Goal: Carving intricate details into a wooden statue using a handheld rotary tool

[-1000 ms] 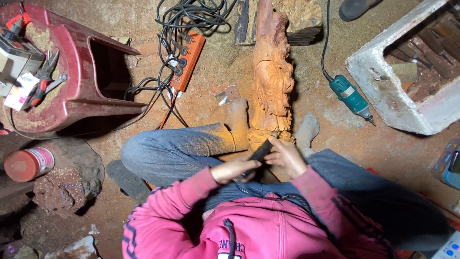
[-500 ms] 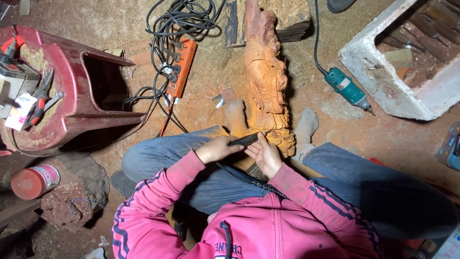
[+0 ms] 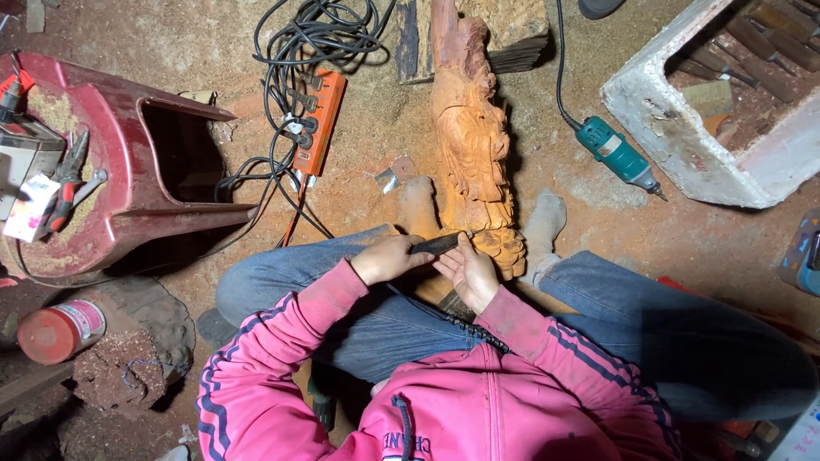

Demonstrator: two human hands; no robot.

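Observation:
I sit on the dusty floor in a pink jacket and jeans, with a long orange wood carving [image 3: 471, 145] lying between my feet. My left hand [image 3: 389, 259] is shut on a dark hand-piece tool [image 3: 437, 243] with a black cord running back to my lap. The tool's tip meets the near end of the carving. My right hand [image 3: 468, 271] rests against the tool from below, fingers cupped around it, just beside the carving's base.
An orange power strip [image 3: 319, 122] with tangled black cables lies left of the carving. A teal rotary tool [image 3: 617, 156] lies to the right, near a white box [image 3: 683, 128] of chisels. A red plastic stool [image 3: 111, 171] with pliers and a red can [image 3: 60, 329] stand at left.
The view has shifted slightly. Both hands with the tool have moved up closer to the carving's base, and the tool tip now touches the wood.

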